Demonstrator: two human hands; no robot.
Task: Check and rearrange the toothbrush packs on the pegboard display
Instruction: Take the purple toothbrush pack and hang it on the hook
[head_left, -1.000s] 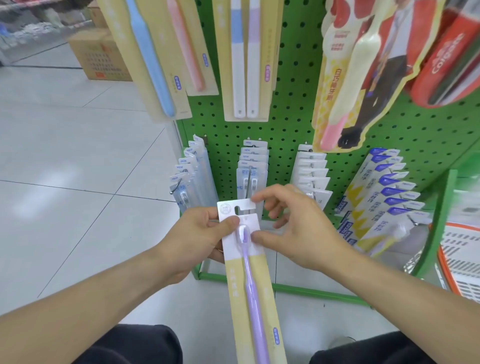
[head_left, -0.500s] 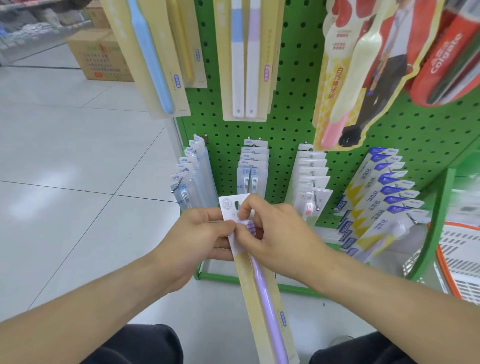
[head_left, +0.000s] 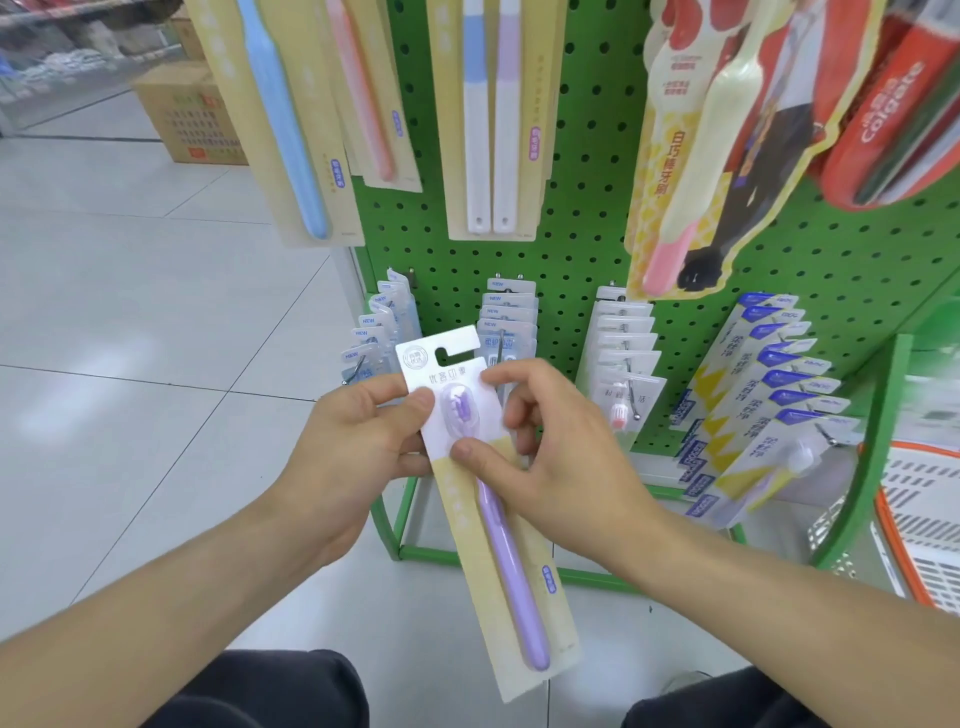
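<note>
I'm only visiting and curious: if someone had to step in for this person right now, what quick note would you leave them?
Left hand: grips the left edge of the purple toothbrush pack, thumb on its white card.
Right hand: pinches the same pack, thumb on its front just below the brush head.
The pack is off the pegboard, held tilted in front of the lower hooks, hang hole at the top and free.
Done: one pack taken in hand for checking.
Left: hang it on a hook, probably with the matching yellow-card packs above, then check the other rows.
</note>
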